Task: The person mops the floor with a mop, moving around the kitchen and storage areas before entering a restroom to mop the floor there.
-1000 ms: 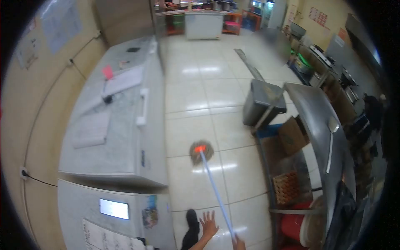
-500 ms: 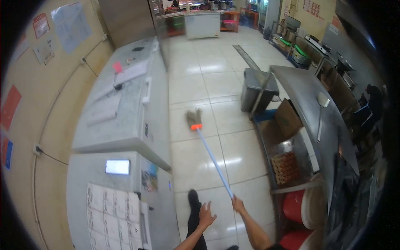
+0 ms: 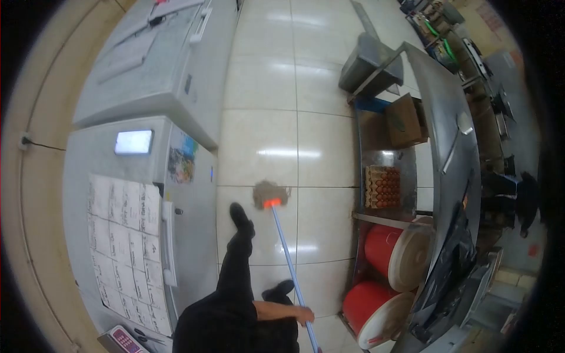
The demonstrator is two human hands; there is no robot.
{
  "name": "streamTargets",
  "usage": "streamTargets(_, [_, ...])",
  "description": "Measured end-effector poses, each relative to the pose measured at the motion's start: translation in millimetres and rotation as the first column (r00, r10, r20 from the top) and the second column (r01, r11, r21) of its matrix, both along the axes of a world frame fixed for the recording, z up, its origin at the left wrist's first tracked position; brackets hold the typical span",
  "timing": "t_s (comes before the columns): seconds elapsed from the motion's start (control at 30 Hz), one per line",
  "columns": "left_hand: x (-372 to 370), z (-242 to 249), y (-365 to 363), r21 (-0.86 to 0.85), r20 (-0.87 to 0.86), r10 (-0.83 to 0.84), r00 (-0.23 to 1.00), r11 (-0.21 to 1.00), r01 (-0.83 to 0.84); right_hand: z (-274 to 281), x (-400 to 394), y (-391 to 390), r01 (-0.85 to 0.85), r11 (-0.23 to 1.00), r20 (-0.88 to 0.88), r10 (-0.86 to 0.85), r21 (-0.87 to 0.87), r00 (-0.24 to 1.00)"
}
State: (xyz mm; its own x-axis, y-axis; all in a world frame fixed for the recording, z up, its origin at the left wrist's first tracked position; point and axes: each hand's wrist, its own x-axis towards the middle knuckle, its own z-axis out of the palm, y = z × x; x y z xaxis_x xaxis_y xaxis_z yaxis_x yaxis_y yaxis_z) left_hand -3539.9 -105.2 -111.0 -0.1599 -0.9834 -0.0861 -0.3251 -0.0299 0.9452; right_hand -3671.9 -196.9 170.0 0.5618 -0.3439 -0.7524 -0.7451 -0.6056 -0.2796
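Observation:
My left hand [image 3: 304,316] is closed around the pale blue handle of a mop [image 3: 283,244], its forearm reaching across from the left. The mop's orange clamp [image 3: 272,203] and greyish-brown mop head [image 3: 268,192] rest on the tiled floor ahead of my feet, the strands blurred. My right hand does not show; the handle runs out of the frame at the bottom. Close to the mop head is my dark left shoe [image 3: 239,216], and my other shoe [image 3: 278,290] is further back.
White chest freezers [image 3: 194,194] line the left, carrying a lit phone [image 3: 133,142], a sheet of labels [image 3: 125,247] and scissors [image 3: 144,336]. At right stand a steel table [image 3: 426,76], egg trays [image 3: 382,187], red buckets [image 3: 385,244] and a grey bin [image 3: 371,62]. A person [image 3: 521,203] is beyond the table.
My left hand, open and off the handle before, now grips it. The mop head has come closer to my feet. My view has tilted down, and my right hand has left the picture.

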Motion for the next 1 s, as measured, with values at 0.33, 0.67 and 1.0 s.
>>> streamTargets(0.33, [353.7, 55.6, 337.4, 0.066, 0.449, 0.833, -0.325, -0.394, -0.917, -391.4, 639.0, 287.4, -0.517, 0.838, 0.399, 0.54, -0.175, 0.741])
streamTargets(0.67, [235.5, 10.4, 251.9, 0.219, 0.402, 0.878, -0.261, -0.369, -0.903, -420.6, 547.1, 189.8, -0.602, 0.79, 0.563, 0.551, -0.114, 0.616])
streamTargets(1.0, [14.1, 31.1, -9.7, -0.015, 0.305, 0.587, 0.75, 0.79, -0.613, -46.6, 48.5, -99.3, -0.326, 0.902, 0.095, 0.312, 0.282, 0.945])
